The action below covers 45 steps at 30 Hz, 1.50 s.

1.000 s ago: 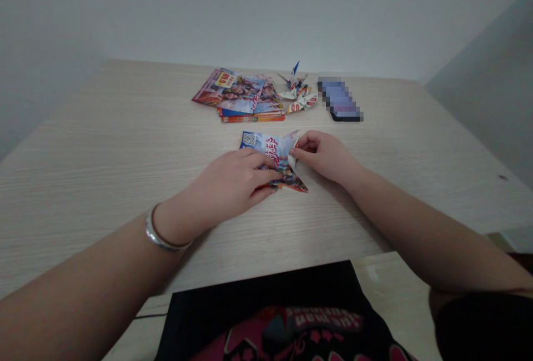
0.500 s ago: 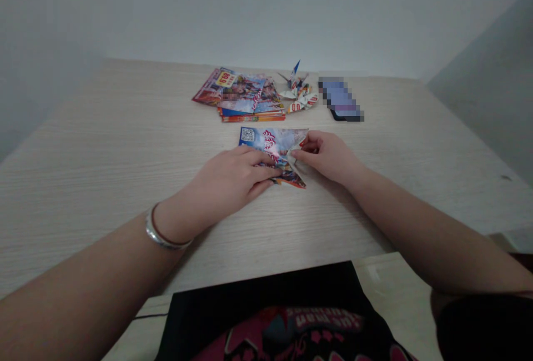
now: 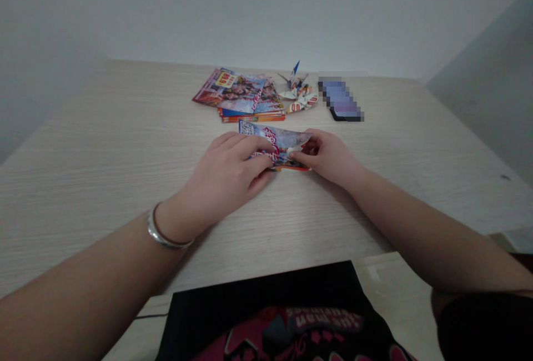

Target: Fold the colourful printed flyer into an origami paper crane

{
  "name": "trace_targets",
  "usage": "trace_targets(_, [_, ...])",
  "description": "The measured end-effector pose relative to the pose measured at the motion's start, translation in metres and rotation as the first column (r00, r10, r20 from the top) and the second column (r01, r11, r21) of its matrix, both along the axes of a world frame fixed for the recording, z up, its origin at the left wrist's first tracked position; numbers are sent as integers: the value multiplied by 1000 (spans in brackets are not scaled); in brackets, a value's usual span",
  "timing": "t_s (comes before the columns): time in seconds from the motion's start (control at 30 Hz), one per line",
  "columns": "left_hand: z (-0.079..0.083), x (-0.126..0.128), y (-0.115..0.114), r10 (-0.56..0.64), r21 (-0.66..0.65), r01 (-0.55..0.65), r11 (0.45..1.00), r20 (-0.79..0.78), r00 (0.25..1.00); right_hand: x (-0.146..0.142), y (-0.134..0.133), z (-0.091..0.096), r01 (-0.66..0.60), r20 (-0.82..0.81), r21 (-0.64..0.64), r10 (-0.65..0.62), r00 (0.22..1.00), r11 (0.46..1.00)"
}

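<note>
A colourful printed leaflet [image 3: 287, 140], partly folded, is between my two hands at the middle of the table. A QR code shows at its far left corner. My left hand [image 3: 237, 169] lies over the leaflet's left part, its fingers bent and gripping the paper. Silver bangle on the left wrist [image 3: 156, 233]. My right hand [image 3: 328, 155] pinches the right end between thumb and fingers, where a pale patch of the paper's other side shows. The leaflet's lower left part is hidden under my left hand.
Behind the hands lie a stack of printed leaflets [image 3: 241, 91], several folded paper figures [image 3: 297, 94] and a phone [image 3: 341, 100] with a pixelated screen. The pale wood-grain table [image 3: 104, 128] meets a wall at the back. A dark flat surface [image 3: 266, 289] is near my body.
The leaflet's near edge has come up and away from me, so less of its face shows. My left fingers have bent more around it. My right hand keeps its pinch.
</note>
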<state>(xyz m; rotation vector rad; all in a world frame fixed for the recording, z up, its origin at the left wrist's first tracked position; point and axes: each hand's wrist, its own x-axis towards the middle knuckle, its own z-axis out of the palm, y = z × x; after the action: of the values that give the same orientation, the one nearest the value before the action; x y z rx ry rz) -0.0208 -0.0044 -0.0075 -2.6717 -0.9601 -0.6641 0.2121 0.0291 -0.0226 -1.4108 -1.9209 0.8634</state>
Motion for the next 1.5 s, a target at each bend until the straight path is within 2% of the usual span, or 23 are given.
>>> trace_targets(0.13, [3, 1, -1, 35, -5, -35, 999, 171, 985, 1, -1, -1, -39, -134, -5, 38, 990, 999])
trace_targets(0.2, [4, 1, 0, 25, -12, -23, 1000, 200, 979, 1, -3, 1, -27, -159, -20, 24, 987, 999])
trace_targets(0.3, [4, 0, 4, -18, 12, 16, 1000, 181, 983, -1, -8, 5, -84, -185, -41, 75, 980, 996])
trace_targets(0.4, [1, -2, 7, -20, -2, 21, 1000, 180, 983, -1, -12, 8, -151, -195, -10, 146, 970, 989])
trace_targets(0.6, [3, -1, 7, 31, -79, -19, 997, 146, 989, 0, -14, 10, -170, -146, 70, 179, 973, 983])
trace_targets(0.77, [8, 2, 5, 108, -166, -83, 983, 146, 983, 1, -12, 4, -211, -238, 53, 218, 946, 976])
trace_targets(0.9, [9, 1, 2, 161, -227, -119, 967, 178, 971, 1, -13, 0, -265, -194, 142, 289, 937, 954])
trace_targets(1.0, [8, 0, 1, 147, -219, -100, 971, 209, 967, 0, -15, 1, -303, -106, 209, 330, 938, 930])
trace_targets(1.2, [5, -3, 2, 160, -97, -143, 985, 192, 968, -2, -17, 6, -238, -93, 229, 264, 960, 944])
trace_targets(1.3, [6, -5, 3, 152, -47, -146, 988, 160, 975, -1, -16, 7, -214, -83, 285, 246, 966, 934])
trace_targets(1.5, [7, -3, 7, 195, -114, -179, 977, 140, 971, -1, -17, 7, -227, -16, 475, 266, 964, 850])
